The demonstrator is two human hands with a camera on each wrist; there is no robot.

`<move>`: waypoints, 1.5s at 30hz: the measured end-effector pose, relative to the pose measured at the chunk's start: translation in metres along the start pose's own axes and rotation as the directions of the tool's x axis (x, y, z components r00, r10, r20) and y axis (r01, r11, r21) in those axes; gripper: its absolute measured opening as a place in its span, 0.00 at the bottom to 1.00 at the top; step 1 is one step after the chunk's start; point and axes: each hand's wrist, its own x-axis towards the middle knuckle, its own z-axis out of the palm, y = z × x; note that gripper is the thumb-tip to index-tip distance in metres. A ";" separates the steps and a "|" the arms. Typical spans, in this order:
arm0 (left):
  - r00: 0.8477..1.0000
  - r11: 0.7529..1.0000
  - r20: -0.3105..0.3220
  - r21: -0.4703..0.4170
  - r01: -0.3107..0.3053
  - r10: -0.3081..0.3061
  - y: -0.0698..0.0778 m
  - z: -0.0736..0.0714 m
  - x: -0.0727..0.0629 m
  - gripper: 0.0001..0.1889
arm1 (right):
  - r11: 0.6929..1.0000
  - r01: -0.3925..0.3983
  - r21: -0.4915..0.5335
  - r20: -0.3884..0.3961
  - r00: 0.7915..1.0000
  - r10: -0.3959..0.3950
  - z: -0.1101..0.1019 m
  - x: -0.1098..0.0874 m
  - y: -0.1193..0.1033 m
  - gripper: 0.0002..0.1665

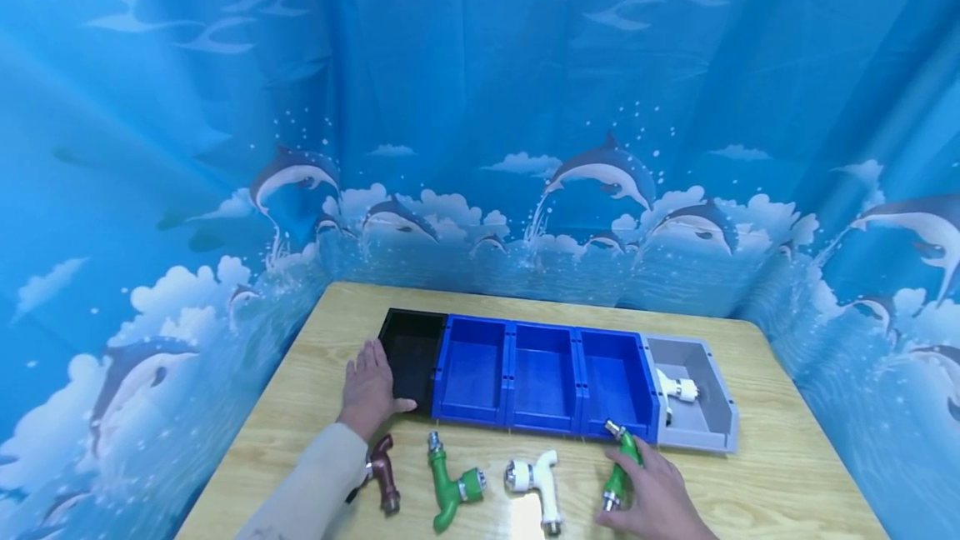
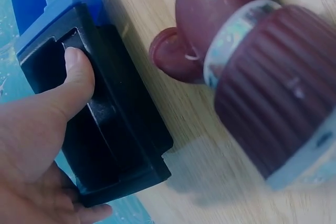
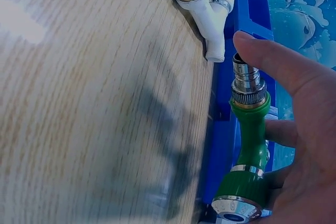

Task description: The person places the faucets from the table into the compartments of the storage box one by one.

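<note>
My left hand (image 1: 369,390) rests against the black bin (image 1: 412,312) at the row's left end. Its fingers lie straight along the side, and the thumb (image 2: 79,80) touches the front face. Just in front of that bin lies a brown tap (image 1: 382,473), partly hidden by the sleeve in the head view. My right hand (image 1: 652,490) holds a green tap (image 3: 253,135) with chrome ends, raised in front of the rightmost blue bin (image 1: 618,382). Between the hands, a second green tap (image 1: 447,482) and a white tap (image 1: 545,490) lie on the table.
Two more blue bins (image 1: 472,369) join the row beside the black one. At the right end is a grey bin (image 1: 712,440) with a white tap (image 1: 681,389) inside. The wooden table (image 1: 795,473) backs onto a blue dolphin-print curtain (image 1: 480,107).
</note>
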 end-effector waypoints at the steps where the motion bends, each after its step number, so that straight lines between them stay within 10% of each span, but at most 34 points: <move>1: 1.000 1.000 0.002 0.004 0.003 -0.003 0.000 0.000 0.000 0.68 | 1.000 -0.002 0.000 0.002 1.000 0.002 0.000 0.000 0.000 0.57; 45: 1.000 0.997 0.007 -0.068 0.026 -0.026 -0.002 0.002 -0.005 0.66 | 0.994 0.077 -0.079 -0.081 0.993 -0.083 -0.021 0.028 -0.003 0.52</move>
